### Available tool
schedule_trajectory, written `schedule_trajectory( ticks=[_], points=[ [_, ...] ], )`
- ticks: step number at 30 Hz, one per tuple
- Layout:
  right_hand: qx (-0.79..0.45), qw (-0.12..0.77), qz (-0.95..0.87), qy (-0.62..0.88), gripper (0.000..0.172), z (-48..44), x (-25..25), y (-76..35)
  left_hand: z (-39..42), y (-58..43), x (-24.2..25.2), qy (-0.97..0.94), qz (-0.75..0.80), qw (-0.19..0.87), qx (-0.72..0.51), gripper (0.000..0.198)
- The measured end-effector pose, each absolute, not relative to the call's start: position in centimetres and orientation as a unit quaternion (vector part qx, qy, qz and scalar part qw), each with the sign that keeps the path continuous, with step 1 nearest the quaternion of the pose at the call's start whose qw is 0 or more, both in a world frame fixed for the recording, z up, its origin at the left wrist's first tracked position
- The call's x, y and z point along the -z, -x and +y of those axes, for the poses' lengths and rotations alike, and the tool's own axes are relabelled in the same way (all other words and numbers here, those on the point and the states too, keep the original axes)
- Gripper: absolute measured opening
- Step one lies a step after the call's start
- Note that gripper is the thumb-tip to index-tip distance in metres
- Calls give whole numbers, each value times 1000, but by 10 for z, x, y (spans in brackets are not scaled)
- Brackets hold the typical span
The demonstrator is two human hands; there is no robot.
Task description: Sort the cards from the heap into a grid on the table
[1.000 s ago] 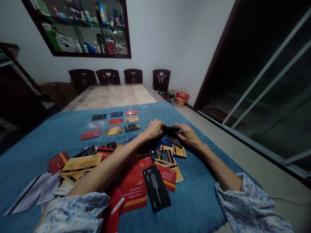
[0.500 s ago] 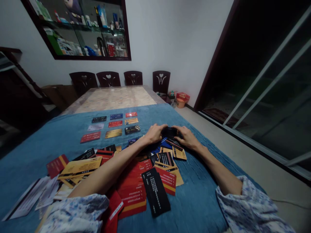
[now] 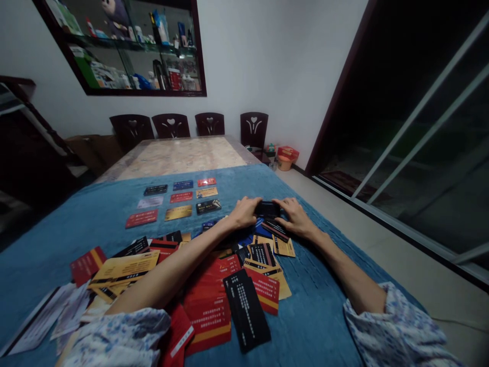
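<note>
We pinch one black card (image 3: 267, 209) by its two ends, our left hand (image 3: 244, 212) and right hand (image 3: 296, 218) each closed on it. Nine cards (image 3: 177, 200) lie in rows just left of the left hand, and a pile (image 3: 225, 278) lies behind both hands.

Bare blue cloth (image 3: 305, 316) right of card heap (image 3: 210, 306), card rows (image 3: 178, 212) ahead left

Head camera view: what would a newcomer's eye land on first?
First, the loose heap of red, black and gold cards spread over the blue cloth close to the person. Just beyond it, the left hand and right hand pinch a dark card between them. Farther off, rows of single cards lie neatly spaced.
</note>
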State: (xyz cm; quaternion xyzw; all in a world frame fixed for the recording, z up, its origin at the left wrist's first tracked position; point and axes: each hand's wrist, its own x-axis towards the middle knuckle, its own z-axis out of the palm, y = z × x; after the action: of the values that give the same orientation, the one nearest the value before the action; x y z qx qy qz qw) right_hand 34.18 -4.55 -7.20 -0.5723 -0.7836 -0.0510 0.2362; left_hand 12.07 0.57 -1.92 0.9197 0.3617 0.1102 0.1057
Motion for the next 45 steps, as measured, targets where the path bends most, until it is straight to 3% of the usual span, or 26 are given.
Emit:
schedule_trajectory(
  ticks=[19,45],
  points=[
    [70,192,-809,551,52,-50,61,-336,13,-112,12,-931,351,86,-54,36],
    [49,67,-849,522,51,15,12,-304,39,-78,-4,-906,420,38,-24,41]
  ],
)
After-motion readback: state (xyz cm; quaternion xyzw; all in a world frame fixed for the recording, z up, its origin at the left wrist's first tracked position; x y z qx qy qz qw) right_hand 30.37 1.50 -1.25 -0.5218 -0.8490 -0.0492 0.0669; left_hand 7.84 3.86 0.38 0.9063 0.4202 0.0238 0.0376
